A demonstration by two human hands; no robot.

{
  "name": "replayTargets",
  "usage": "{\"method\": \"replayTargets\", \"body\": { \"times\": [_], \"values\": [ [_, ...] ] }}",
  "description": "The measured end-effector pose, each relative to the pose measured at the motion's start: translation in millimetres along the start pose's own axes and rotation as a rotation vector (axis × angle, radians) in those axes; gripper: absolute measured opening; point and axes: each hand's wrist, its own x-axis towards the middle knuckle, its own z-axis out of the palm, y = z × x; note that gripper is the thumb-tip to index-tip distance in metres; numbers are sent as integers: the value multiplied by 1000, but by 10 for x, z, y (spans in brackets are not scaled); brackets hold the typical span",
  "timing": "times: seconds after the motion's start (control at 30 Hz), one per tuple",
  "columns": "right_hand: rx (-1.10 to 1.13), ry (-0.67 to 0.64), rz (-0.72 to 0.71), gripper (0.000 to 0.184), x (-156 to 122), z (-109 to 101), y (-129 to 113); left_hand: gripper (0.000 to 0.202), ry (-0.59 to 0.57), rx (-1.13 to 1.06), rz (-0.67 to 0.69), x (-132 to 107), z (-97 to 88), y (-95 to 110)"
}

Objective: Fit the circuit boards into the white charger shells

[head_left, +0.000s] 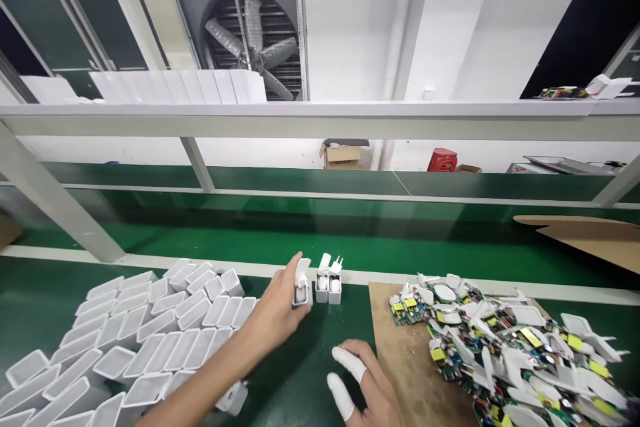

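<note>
My left hand [277, 310] reaches forward over the green bench and pinches a white charger housing [302, 285], setting it upright beside two other assembled white chargers [329, 281] standing near the bench's far edge. My right hand [364, 381] rests low on the green mat, fingers loosely apart, with white finger cots on two fingers and nothing in it. To its right lies a heap of small circuit boards with white plug caps [505, 340] on a brown board [407, 360].
A large pile of empty white rectangular shells [140, 340] fills the left of the bench. A green conveyor belt [350, 233] runs behind, under a white frame rail [320, 121]. Cardboard [590, 237] lies at the right; a wall fan [250, 47] is above.
</note>
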Motion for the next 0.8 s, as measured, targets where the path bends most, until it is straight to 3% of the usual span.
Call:
{"method": "replayTargets", "body": {
  "times": [0.07, 0.17, 0.23, 0.3, 0.37, 0.47, 0.53, 0.57, 0.63, 0.7, 0.8],
  "values": [
    [-26, 23, -37, 27, -42, 39, 17, 99, -63, 44, -65, 260, -33, -64],
    [-65, 31, -73, 31, -75, 56, 44, 102, -116, 22, -77, 504, 66, -143],
    [-90, 16, -102, 31, -70, 27, 59, 106, -125, -12, -65, 560, 73, -153],
    [-114, -1, -123, 29, -46, -29, 57, 105, -98, -30, -54, 526, -87, -130],
    [-136, 3, -139, 27, -8, -101, 31, 90, -45, -22, -47, 386, -423, -96],
    [-165, -20, -203, 25, 52, -214, -23, 51, -20, 42, -26, -50, -1012, -82],
    [-173, -84, -254, 26, 81, -277, -46, 34, -136, 242, 57, -457, -1235, -141],
    [-174, -118, -274, 27, 89, -302, -52, 29, -185, 335, 97, -670, -1261, -197],
    [-173, -159, -293, 30, 98, -334, -71, 26, -210, 505, 216, -1050, -1149, -343],
    [-169, -183, -271, 32, 107, -350, -116, 16, -146, 625, 275, -1295, -897, -470],
    [-145, -215, -174, 30, 155, -353, -238, 11, -59, 592, 374, -1325, -478, -460]
  ]
}}
